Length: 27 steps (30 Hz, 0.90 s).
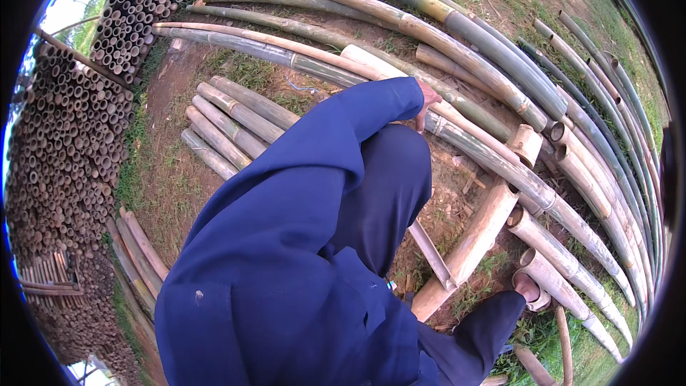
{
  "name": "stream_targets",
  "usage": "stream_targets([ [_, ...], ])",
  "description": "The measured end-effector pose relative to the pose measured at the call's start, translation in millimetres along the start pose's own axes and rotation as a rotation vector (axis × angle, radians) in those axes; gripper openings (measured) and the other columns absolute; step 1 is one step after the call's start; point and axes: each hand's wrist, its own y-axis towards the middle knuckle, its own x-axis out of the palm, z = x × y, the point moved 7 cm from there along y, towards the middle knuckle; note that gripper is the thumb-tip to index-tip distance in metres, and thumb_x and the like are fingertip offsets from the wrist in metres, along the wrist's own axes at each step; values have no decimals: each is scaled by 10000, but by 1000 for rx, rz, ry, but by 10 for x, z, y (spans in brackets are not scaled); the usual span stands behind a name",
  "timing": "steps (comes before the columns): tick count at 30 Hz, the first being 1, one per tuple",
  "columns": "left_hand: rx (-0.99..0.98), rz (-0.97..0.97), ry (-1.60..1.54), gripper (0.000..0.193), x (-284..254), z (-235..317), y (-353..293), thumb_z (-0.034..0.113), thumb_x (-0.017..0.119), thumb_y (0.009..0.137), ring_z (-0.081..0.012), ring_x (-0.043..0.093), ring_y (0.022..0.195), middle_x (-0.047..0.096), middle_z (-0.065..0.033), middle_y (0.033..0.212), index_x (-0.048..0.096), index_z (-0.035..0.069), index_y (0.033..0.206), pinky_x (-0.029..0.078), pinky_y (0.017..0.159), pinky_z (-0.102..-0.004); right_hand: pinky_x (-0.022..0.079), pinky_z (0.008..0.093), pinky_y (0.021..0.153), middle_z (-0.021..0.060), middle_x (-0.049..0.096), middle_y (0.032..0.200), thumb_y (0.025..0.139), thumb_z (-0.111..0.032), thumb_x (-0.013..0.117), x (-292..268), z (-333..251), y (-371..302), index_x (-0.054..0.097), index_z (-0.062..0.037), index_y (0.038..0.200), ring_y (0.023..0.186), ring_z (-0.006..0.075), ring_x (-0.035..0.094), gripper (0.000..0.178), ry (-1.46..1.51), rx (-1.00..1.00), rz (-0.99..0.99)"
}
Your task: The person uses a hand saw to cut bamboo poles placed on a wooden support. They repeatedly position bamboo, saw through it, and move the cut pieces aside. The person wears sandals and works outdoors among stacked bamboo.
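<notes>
My left arm, in a dark blue sleeve, reaches out across my raised knee. At its end my left hand (429, 102) is closed over a long bamboo pole (471, 144), its fingers bent down and partly hidden by the cuff. The pole lies slantwise, crossing beside a short, thick bamboo log (475, 239) that slopes down toward my body. Against this log leans a narrow, flat strip (431, 256), whose kind I cannot make out. My right hand does not show; the jacket and legs cover that area.
Several long bamboo poles (400, 18) lie beyond my hand, and more (614, 121) curve along the right. Short cut bamboo pieces (236, 118) lie at left, before a tall stack of bamboo ends (68, 150). My foot (529, 287) is beside hollow pole ends at lower right.
</notes>
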Motion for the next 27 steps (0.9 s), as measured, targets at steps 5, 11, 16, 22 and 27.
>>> stream_targets([
  [5,64,24,-25,1040,-18,155,522,506,926,525,-377,677,1126,720,-215,1173,596,-15,1362,523,968,-455,548,351,682,141,733,840,860,-262,747,-138,395,-246,705,24,1089,738,248,712,369,36,101,40],
  [11,98,7,-80,861,-6,24,460,477,930,512,-382,703,1050,737,-234,1073,702,-9,1186,531,929,-462,548,349,652,133,727,816,860,-260,748,-437,1107,-1089,699,33,1080,703,242,706,369,184,263,137],
  [16,164,-7,-8,1027,-52,172,677,568,939,475,-396,685,1086,728,-241,1101,662,-15,1273,514,977,-452,547,347,627,127,722,796,860,-258,749,-609,1497,-2140,695,40,1072,674,236,701,370,367,404,323],
  [22,168,-9,-86,1144,-24,172,639,481,979,476,-430,653,1166,676,-302,1220,542,-26,1403,499,1023,-453,492,294,528,80,647,698,875,-223,728,-1156,1116,-3009,659,52,1054,561,152,623,336,556,282,672],
  [27,106,71,30,957,81,99,608,392,964,502,-443,671,1089,701,-288,1104,585,-19,1278,526,969,-494,482,293,529,86,627,696,900,-166,720,-1890,535,-3412,621,60,1096,562,154,587,316,559,142,829],
])
